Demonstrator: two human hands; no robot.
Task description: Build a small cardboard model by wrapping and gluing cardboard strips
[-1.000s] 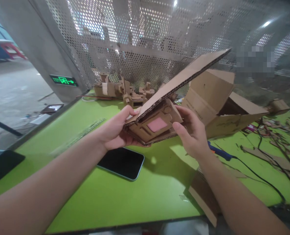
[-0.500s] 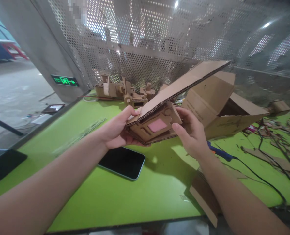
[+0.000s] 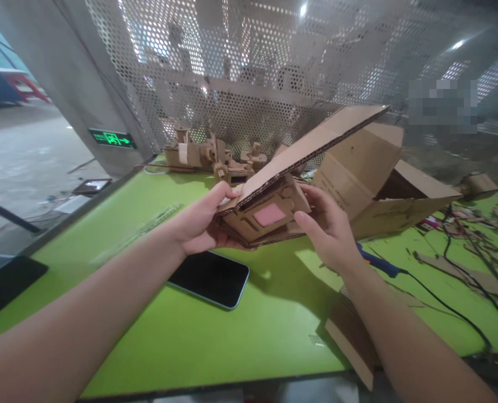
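Note:
A cardboard piece with a long raised flap is held above the table. Its inner side carries a cut-out panel with a pink patch. My left hand grips its left corner, thumb on top and fingers underneath. At the right side, my right hand is closed around the edge of the inner panel, its thumb in front and some fingertips hidden behind the cardboard. Below the piece, a dark-screened phone lies on the green table.
Small cardboard models stand at the back by a perforated metal screen. An open cardboard box is at the right, near a blue tool with a black cable. Scraps lie further right; a folded cardboard strip is in front.
The raised flap has tipped down slightly at its far end. Both hands keep nearly the same grip and position.

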